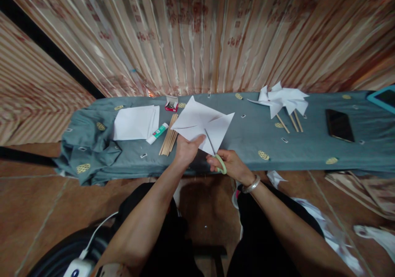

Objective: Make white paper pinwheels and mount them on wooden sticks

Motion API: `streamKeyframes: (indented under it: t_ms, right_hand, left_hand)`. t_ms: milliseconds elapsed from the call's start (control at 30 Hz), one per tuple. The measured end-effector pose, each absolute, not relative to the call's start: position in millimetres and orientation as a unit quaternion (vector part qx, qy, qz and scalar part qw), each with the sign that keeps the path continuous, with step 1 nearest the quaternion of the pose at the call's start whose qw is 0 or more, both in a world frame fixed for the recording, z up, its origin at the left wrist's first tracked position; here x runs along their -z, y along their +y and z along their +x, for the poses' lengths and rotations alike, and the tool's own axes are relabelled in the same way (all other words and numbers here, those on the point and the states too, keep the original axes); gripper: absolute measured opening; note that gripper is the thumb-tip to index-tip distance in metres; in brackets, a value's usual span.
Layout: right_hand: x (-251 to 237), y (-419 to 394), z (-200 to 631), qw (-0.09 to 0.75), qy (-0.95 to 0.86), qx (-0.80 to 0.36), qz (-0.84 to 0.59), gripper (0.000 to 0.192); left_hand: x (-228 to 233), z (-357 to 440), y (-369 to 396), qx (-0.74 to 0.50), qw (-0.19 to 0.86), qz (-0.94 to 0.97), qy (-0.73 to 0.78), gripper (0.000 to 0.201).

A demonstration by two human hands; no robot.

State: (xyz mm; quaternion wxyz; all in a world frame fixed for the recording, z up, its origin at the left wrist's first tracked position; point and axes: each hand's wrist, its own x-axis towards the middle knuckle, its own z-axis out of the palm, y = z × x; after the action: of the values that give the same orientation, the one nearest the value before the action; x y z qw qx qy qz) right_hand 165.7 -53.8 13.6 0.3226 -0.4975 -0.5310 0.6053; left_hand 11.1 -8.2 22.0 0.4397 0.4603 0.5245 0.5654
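Head view: the left hand pinches a part-slit sheet; the right hand grips scissors; pinwheels (three sticks show) lie made, the paper stack seemingly uncut.

Holds both arms forward.
Pinches with left hand, thumb on top; curls fingers of right hand nearby.

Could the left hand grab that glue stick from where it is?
Probably yes, once the left hand lets go of the cut paper. The glue stick lies uncovered close by, with only the low wooden sticks in between.
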Motion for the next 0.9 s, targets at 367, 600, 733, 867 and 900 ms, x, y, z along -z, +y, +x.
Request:
streamKeyframes:
  t_ms: [367,600,733,867,900]
  right_hand:
    - [-19,-52,164,0.316,-0.538,-0.595,-0.506,0.051]
    - [-18,-53,163,0.308,-0.523,-0.616,-0.502,0.051]
    - [-20,-55,166,0.278,-0.543,-0.633,-0.477,0.058]
    - [-27,-55,178,0.227,-0.555,-0.661,-0.452,0.057]
    - [-29,-54,184,0.206,-0.556,-0.664,-0.455,0.056]
  left_hand:
    - [-18,13,-8,-0.560,0.442,0.461,0.528,0.026]
    - [-19,12,-8,-0.561,0.442,0.465,0.522,0.027]
    - [-20,10,-6,-0.566,0.454,0.450,0.521,0.029]
    - [-16,4,1,-0.601,0.449,0.420,0.511,0.039]
    - [-15,2,4,-0.606,0.449,0.409,0.514,0.040]
